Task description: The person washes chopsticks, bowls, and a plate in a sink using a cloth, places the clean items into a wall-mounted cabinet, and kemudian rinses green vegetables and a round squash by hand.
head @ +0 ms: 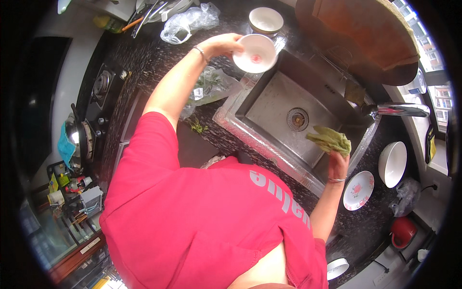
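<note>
My left hand (231,44) grips the rim of a white bowl (258,59) with a red mark inside, held at the sink's far left corner. Just beyond it, another white bowl (266,18) rests on the counter. Over the right side of the stainless-steel sink (274,104), my right hand (338,164) holds a bunched green cloth (330,141). Part of the basin shows below, with its drain strainer (298,119). On the counter right of my right hand lie a flower-patterned plate (358,190) and a large white bowl (392,164).
A chrome faucet (400,109) stands at the sink's right end. Clear plastic bags (191,22) and a bag of greens (211,85) lie on the left. A gas burner (103,85) and a lidded pan (72,139) are farther left. A brown board-like panel (364,32) leans behind the sink.
</note>
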Tool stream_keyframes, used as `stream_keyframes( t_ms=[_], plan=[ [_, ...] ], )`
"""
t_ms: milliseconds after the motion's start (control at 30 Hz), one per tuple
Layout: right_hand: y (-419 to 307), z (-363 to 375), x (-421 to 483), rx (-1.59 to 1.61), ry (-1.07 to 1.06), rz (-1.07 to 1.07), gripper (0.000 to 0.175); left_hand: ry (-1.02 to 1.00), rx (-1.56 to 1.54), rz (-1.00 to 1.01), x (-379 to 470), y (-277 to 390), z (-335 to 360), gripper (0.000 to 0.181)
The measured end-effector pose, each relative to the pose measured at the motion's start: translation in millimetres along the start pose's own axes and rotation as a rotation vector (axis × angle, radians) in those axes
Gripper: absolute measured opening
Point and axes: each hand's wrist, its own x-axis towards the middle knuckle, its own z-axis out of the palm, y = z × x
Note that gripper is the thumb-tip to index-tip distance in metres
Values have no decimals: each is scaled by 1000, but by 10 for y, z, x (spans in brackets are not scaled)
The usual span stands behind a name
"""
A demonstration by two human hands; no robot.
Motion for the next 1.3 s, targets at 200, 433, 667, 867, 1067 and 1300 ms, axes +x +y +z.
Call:
stream_keyframes(
  t_ms=[200, 433, 667, 867, 1067, 1300],
  plan=[
    [-48, -196, 112, 61, -76, -24, 41, -209, -33, -38, 180, 523, 1003, 49],
    [-159, -348, 260, 360, 25, 41, 40, -368, -142, -152, 468, 642, 1837, 43],
    [-432, -466, 499, -233, 276, -165, 35, -450, -301, -281, 698, 650, 2345, 42],
    [-885, -458, 1192, -967, 392, -669, 40, -357, -298, -230, 942, 680, 2745, 46],
    [-913, -557, 1346, -1177, 570, -560, 29, -270, -333, -211, 1103, 736, 3015, 50],
    [-908, -527, 1246, -1086, 520, -570, 25, -239, -331, -192, 1204, 716, 3094, 54]
  ],
)
